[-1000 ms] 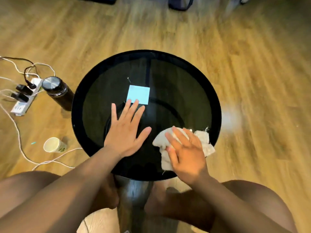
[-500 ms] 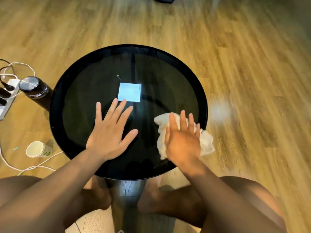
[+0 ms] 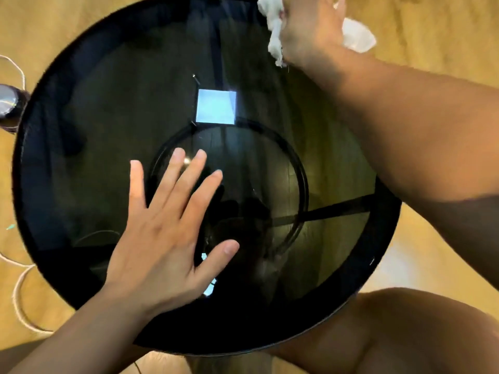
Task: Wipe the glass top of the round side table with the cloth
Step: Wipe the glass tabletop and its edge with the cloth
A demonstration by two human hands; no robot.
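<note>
From the head camera, we see our left hand (image 3: 162, 238) lying flat and open on the dark glass top (image 3: 94, 136), near seven o'clock. Our right hand (image 3: 310, 31) grips the white cloth (image 3: 272, 28), pressing it on the rim at one o'clock.

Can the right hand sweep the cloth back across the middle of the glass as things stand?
Probably yes. The right hand holds the cloth at the far rim, and the glass between is bare. Only the left hand, flat on the near side, blocks that part.
</note>
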